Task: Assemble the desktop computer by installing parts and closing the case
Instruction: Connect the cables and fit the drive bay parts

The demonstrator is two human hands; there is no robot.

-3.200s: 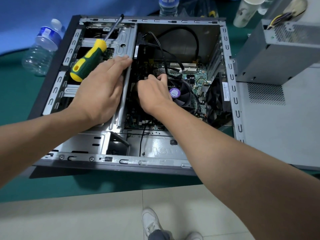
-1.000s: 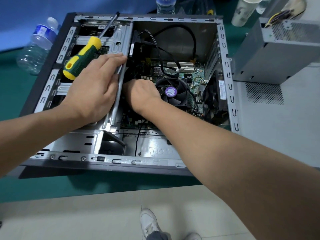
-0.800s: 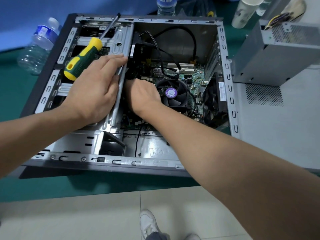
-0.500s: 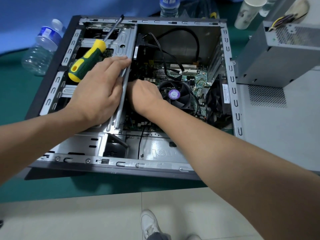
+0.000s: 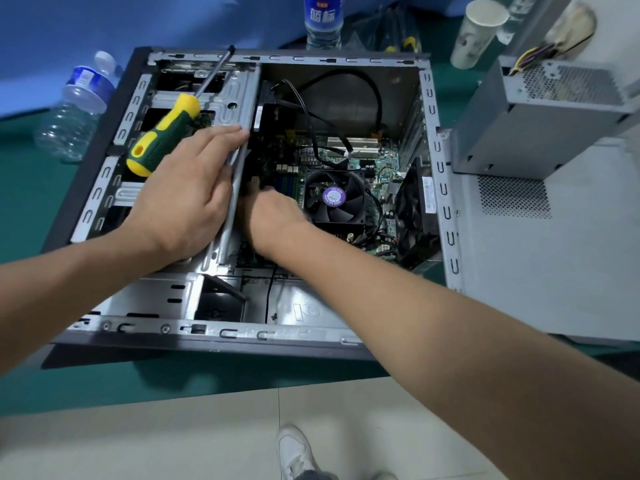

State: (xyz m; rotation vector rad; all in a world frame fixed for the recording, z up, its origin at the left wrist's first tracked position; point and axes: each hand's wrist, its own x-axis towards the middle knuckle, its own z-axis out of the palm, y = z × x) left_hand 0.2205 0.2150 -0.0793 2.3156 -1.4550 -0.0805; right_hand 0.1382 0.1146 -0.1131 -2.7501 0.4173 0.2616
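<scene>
The open computer case point(image 5: 242, 336) lies on its side on a green table. My left hand point(image 5: 183, 195) rests flat on the silver drive cage point(image 5: 239, 95), its fingers straight along the cage's edge and its thumb hidden. A yellow and green screwdriver point(image 5: 166, 133) lies across the cage, with its handle against that hand. My right hand point(image 5: 273, 216) reaches down into the case between the cage and the CPU fan point(image 5: 334, 197). Its fingers curl down towards the motherboard point(image 5: 367, 164) and are out of sight.
A grey power supply point(image 5: 540, 133) sits on the case's side panel point(image 5: 536, 265) to the right. Black cables point(image 5: 346, 77) loop inside the case at the back. Two water bottles point(image 5: 74, 109) point(image 5: 323, 19) and a paper cup point(image 5: 478, 32) stand behind the case.
My right hand has slid left from the fan's edge to beside the drive cage and sunk lower into the case. My left hand and the screwdriver have stayed on the cage.
</scene>
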